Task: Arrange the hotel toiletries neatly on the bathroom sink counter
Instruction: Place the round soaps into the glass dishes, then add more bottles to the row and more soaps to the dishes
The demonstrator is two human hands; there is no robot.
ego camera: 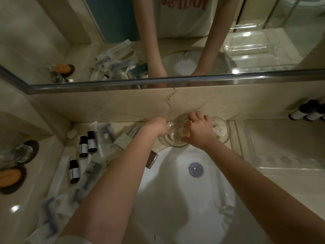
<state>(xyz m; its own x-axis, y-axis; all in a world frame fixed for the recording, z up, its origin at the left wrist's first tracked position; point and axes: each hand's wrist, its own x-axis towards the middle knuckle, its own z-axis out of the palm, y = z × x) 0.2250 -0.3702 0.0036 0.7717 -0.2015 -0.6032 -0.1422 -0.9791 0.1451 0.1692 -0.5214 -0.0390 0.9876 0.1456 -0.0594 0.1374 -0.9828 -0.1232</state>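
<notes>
Behind the sink stands a clear glass dish [173, 142]; my left hand [158, 126] grips its left rim. My right hand [199, 130] is over the same dish, fingers curled, and pinches a small pale round soap [183, 132] inside it. A second glass dish [226, 136] stands just to the right and holds a round wrapped soap [219, 129]. Three small dark bottles [83, 146] lie on the left counter among several clear toiletry packets [91, 170]. More dark bottles [299, 112] lie at the far right.
The white basin [175, 199] with its drain [195, 169] fills the middle. The faucet [135, 130] is partly hidden by my left arm. An orange soap [9, 176] on a black dish and a glass [22, 153] sit far left. A clear tray [281, 147] lies on the right.
</notes>
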